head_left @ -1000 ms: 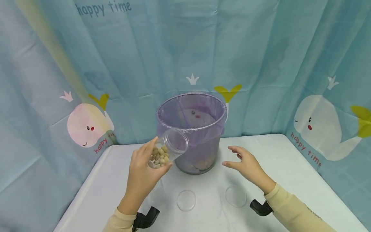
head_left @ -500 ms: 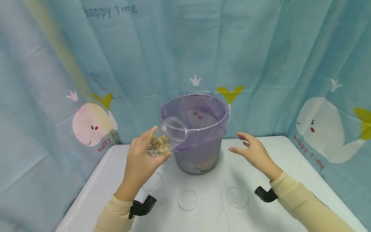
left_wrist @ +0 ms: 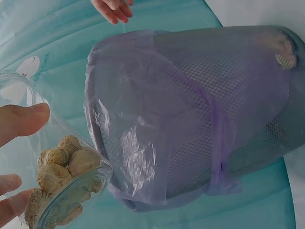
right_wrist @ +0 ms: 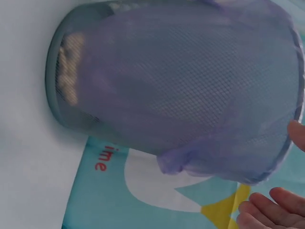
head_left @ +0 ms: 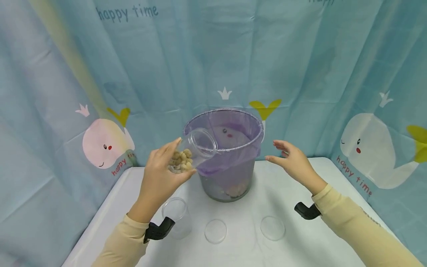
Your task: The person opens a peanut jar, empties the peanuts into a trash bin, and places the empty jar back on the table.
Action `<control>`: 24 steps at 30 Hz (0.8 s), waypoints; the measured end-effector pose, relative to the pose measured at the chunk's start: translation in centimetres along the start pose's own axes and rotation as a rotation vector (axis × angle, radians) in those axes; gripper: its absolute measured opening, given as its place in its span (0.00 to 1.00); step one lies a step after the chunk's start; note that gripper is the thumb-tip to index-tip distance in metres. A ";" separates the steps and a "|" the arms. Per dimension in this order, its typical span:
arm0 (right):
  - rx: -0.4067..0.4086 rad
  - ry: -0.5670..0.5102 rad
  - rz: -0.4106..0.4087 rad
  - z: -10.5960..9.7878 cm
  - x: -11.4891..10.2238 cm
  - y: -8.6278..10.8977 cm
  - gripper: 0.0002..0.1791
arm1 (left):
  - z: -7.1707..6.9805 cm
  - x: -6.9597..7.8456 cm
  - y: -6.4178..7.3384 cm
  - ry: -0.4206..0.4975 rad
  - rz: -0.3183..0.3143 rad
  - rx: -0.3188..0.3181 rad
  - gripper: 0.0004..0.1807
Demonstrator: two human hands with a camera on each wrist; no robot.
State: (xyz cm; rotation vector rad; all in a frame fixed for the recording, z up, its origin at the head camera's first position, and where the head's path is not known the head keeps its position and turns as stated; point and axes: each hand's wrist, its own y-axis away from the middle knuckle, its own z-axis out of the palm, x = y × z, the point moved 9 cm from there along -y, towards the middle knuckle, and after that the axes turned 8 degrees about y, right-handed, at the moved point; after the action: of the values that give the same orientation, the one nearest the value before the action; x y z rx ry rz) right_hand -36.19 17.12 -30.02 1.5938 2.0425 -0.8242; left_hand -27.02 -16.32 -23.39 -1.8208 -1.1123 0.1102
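My left hand (head_left: 161,178) grips a clear plastic jar (head_left: 203,154), tilted with its open mouth towards the waste bin. Unshelled peanuts (left_wrist: 55,176) lie together at the bottom end of the jar. Just in front of the near rim, the jar's mouth overlaps the mesh waste bin (head_left: 227,189) in the head view. A purple bin liner (head_left: 233,159) is folded over that rim. To the right of the bin, my right hand (head_left: 298,165) is held in the air, thumb and fingers spread apart, with nothing in it. Pale pieces (right_wrist: 70,69) show through the bin's lower mesh.
A second clear jar (head_left: 180,222) stands on the white table below my left forearm. Two clear round lids (head_left: 215,231) lie flat at the front of the table. Behind the bin hangs a blue curtain (head_left: 300,74) with whale prints.
My left hand has risen with the tilted jar, from below the bin's rim to about its height. My right hand has also moved up and slightly right. The peanuts stay in the jar.
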 end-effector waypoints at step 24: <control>0.086 -0.023 -0.011 -2.5 -3.0 -4.2 0.40 | 1.7 -0.1 -5.5 0.012 -0.041 -0.101 0.49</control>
State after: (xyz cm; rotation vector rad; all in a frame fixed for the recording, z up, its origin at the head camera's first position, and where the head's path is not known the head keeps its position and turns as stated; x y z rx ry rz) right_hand -39.41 15.95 -25.48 1.6124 2.0263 -0.9409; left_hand -31.45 -14.56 -20.18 -1.8843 -1.1645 0.0196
